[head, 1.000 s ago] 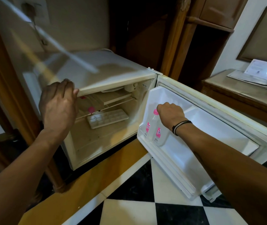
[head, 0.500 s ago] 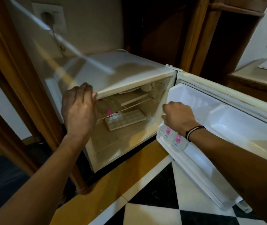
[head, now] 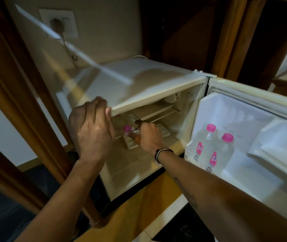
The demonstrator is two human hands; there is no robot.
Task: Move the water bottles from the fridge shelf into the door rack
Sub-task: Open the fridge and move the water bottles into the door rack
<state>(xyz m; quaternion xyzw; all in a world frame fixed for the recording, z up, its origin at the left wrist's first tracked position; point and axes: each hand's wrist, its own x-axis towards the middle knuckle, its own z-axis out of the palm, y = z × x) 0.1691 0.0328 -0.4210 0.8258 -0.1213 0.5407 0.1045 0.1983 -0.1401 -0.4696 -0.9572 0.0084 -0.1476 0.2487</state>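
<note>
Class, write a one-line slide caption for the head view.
Right hand reaches into the fridge toward a pink-capped bottle; two bottles stand in the door rack.

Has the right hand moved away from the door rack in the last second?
Yes. The right hand has left the two bottles in the door rack and reached leftward into the fridge, toward a pink-capped bottle.

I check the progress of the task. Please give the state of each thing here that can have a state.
Fridge door: open.
Two bottles in door rack: upright, capped.
Bottle on shelf: not yet taken.
Right hand: reaching inside.
Left hand: gripping fridge top.
</note>
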